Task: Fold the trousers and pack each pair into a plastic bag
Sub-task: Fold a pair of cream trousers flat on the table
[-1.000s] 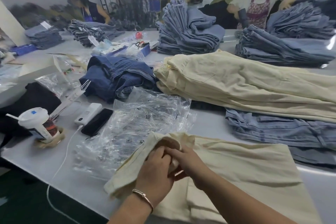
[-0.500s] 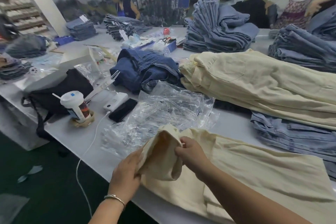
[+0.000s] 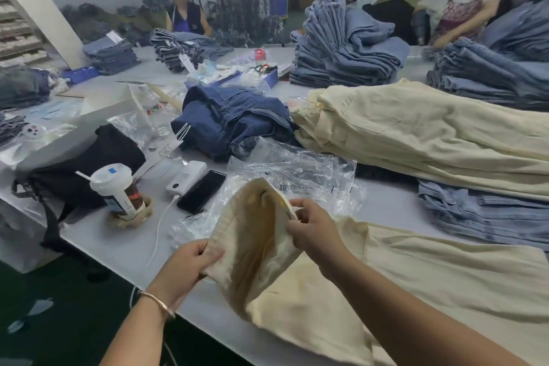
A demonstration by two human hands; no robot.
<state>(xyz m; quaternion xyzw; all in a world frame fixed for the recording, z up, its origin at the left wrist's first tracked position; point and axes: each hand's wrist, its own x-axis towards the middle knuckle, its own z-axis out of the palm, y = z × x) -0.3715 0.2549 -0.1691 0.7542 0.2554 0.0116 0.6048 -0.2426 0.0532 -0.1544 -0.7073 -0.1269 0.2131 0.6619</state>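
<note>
Between both hands [image 3: 190, 261] [image 3: 312, 232], the cream trousers' [image 3: 430, 285] waistband now gapes wider.

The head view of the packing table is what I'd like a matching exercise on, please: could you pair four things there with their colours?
Things:
1. trousers held in both hands
2. phone
3. power bank
4. crumpled jeans behind the plastic bags

Colours:
A. dark blue
B. white
C. cream
D. black

Pairs: 1-C, 2-D, 3-B, 4-A. The left hand and right hand grip the cream trousers by the waistband, holding it open above the table.
</note>
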